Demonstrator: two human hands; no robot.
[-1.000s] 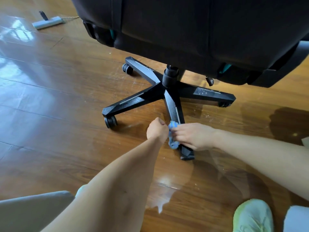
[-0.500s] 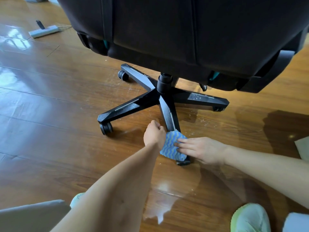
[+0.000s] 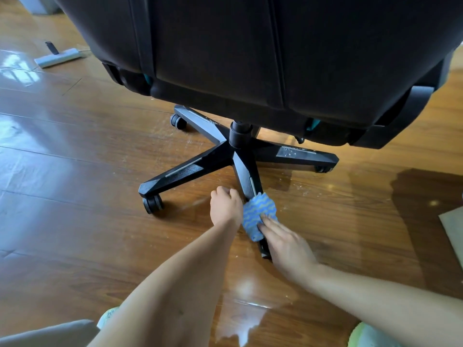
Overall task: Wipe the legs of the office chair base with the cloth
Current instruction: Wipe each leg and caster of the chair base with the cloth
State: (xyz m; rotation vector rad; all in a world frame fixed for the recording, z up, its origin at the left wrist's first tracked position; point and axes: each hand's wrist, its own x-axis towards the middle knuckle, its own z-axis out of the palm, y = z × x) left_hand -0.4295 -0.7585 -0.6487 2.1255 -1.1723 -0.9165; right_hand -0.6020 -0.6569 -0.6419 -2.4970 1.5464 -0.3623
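The black five-legged chair base (image 3: 190, 167) stands on castors on the wooden floor, under the dark seat (image 3: 250, 53). A blue wavy-striped cloth (image 3: 258, 214) is draped over the near leg (image 3: 246, 179), covering its outer half. My left hand (image 3: 225, 207) is closed at the cloth's left edge, beside that leg. My right hand (image 3: 285, 242) lies flat with fingers spread, pressing the cloth's lower right part onto the leg. The leg's castor is mostly hidden under my right hand.
A grey flat mop head (image 3: 59, 57) lies on the floor at the far left. A pale sheet (image 3: 453, 226) shows at the right edge. Green shoes (image 3: 368, 336) sit at the bottom. The seat overhangs the two far legs.
The cloth went from bunched between both hands to spread over the near leg. My right hand turned and now presses it from the near side. The view moved closer.
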